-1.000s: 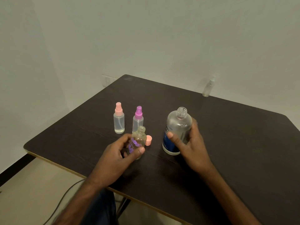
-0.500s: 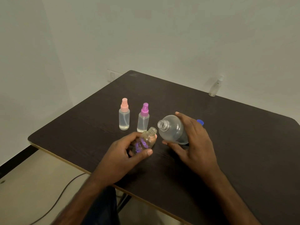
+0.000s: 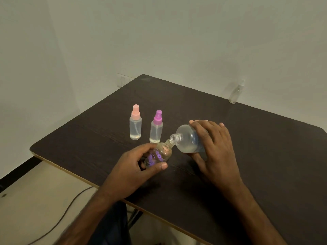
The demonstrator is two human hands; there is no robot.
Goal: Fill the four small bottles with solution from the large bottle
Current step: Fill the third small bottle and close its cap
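Observation:
My right hand grips the large clear bottle, tipped almost on its side, its open neck at the mouth of a small uncapped bottle with purple print. My left hand holds that small bottle, tilted to the right, over the dark table. Liquid lies in the large bottle's lower side. Two small spray bottles stand behind: one with a pink cap, one with a purple cap. A clear small bottle stands at the table's far edge.
A white wall runs close behind the table, with a socket on it at the far left corner. The table's front edge runs diagonally past my left wrist. A cable lies on the pale floor below.
The large bottle went from upright on the table to tipped leftwards in my right hand, its neck now meeting the small bottle's mouth. My left hand tilted the small bottle towards it.

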